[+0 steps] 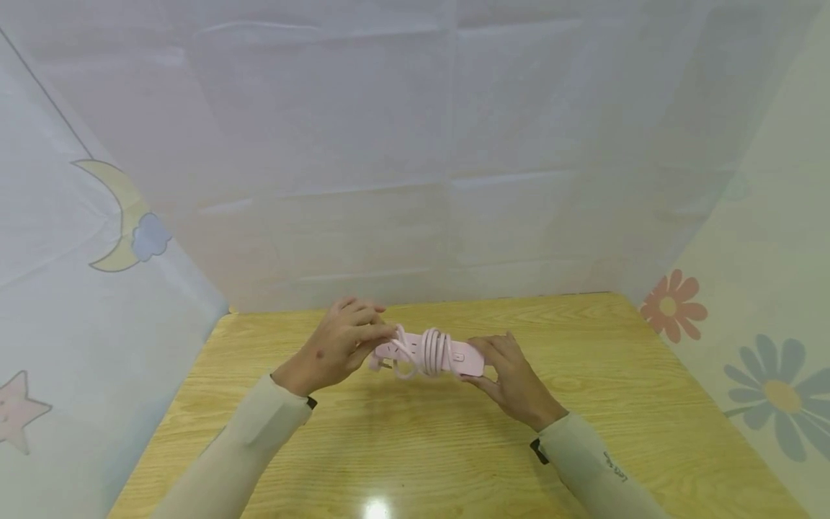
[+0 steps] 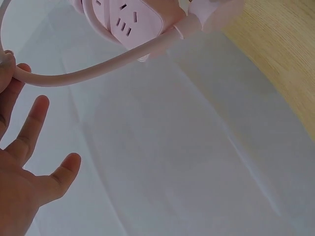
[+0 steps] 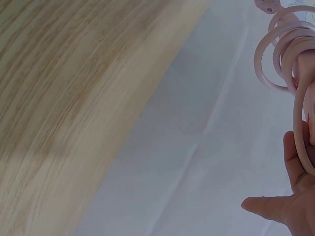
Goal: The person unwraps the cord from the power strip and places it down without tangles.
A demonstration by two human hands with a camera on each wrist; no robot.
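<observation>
A pink power strip (image 1: 467,358) is held above the wooden table, with its pink cord (image 1: 433,352) wound in several turns round the middle. My left hand (image 1: 346,344) is at the strip's left end. In the left wrist view, the thumb and a finger of the left hand (image 2: 22,182) pinch a loop of the cord (image 2: 98,73), the other fingers spread. The plug (image 1: 376,362) hangs below that end. My right hand (image 1: 515,378) grips the strip's right end between thumb and fingers, beside the switch. In the right wrist view, that hand (image 3: 300,196) is partly cut off.
The wooden table (image 1: 389,454) lies under both hands. Pale sheeting (image 1: 415,180) rises behind it, and printed sheets stand at both sides, with a moon (image 1: 119,216) on the left and flowers (image 1: 674,306) on the right.
</observation>
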